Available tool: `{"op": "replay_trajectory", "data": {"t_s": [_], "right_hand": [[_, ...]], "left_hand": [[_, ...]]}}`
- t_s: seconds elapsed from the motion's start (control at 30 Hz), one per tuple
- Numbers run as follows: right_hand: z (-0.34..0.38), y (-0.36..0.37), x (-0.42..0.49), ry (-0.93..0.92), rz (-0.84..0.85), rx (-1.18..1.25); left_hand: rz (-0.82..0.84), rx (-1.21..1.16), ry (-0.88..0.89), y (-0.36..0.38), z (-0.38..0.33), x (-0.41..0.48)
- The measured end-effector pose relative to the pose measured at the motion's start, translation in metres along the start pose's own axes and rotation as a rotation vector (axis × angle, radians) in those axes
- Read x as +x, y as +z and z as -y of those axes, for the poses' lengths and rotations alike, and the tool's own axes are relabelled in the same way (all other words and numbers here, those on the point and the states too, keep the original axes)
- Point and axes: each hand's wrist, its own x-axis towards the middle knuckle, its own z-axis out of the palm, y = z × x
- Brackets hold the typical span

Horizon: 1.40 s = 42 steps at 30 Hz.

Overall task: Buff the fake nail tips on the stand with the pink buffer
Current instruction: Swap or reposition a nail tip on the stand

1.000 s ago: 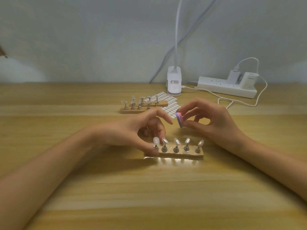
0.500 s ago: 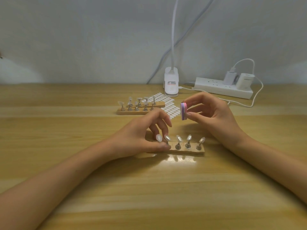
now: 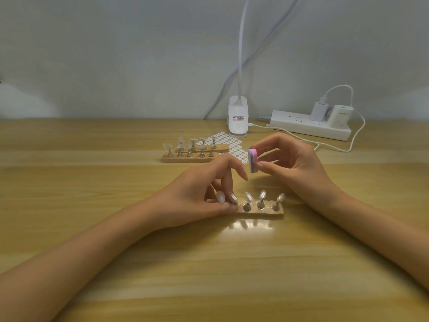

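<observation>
Five nail tips (image 3: 248,197) on stand (image 3: 267,211); left hand (image 3: 197,189) pinches stand, right hand (image 3: 294,159) pinches buffer (image 3: 253,160).

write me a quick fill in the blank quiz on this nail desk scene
1. The near stand carries ____ nail tips.
2. The left hand holds the stand at its ____ end.
3. The right hand pinches the pink buffer, which touches ____ of the nail tips.
4. Plugged into the power strip are ____ white adapters.

Missing words: five; left; none; two.
</observation>
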Motion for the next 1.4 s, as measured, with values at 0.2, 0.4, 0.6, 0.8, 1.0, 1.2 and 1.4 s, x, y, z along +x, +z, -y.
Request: {"op": "replay_trajectory", "data": {"t_s": [0.2, 0.4, 0.6, 0.8, 1.0, 1.2, 1.4], "right_hand": [[0.001, -0.001, -0.001, 0.01, 0.014, 0.016], [0.001, 0.0, -0.001, 0.019, 0.018, 0.015], [-0.002, 0.0, 0.001, 0.039, -0.006, 0.031], [-0.004, 0.003, 0.003, 0.054, 0.036, 0.006], [-0.004, 0.003, 0.003, 0.068, 0.072, -0.014], [-0.001, 0.007, 0.003, 0.084, 0.094, -0.012], [-0.003, 0.005, 0.003, 0.061, 0.118, -0.007]], "left_hand": [[0.044, 0.067, 0.057, 0.001, -0.004, 0.0], [-0.046, 0.169, 0.19, 0.003, -0.002, -0.001], [-0.039, -0.392, 0.142, -0.006, -0.007, 0.001], [-0.301, -0.582, -0.053, -0.005, 0.003, 0.016], [-0.328, -0.511, -0.17, 0.0, 0.013, 0.021], [-0.383, -0.531, -0.228, 0.003, 0.015, 0.021], [-0.409, -0.342, -0.205, 0.006, 0.016, 0.023]]}}
